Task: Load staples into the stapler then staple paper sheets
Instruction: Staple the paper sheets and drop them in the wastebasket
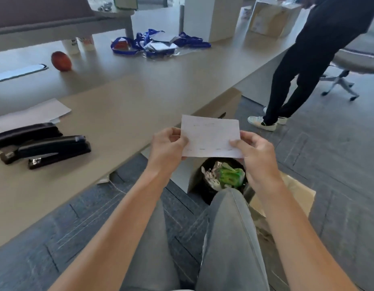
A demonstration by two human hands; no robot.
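Observation:
I hold a small stack of white paper sheets (211,137) in the air beyond the desk's edge, above a black bin. Rows of staples show along its top and bottom edges. My left hand (168,147) pinches its left edge and my right hand (254,152) pinches its lower right corner. Two black staplers (54,151) lie side by side on the desk at the left, apart from both hands, with a third dark one (24,134) behind them. More white paper (33,114) lies flat beyond the staplers.
The beige desk (123,106) runs left and away. A black waste bin (221,179) with rubbish stands under the sheets. Blue lanyards with badges (158,43) and a red ball (61,60) lie farther back. A person in dark clothes (312,59) stands at the right by an office chair (354,59).

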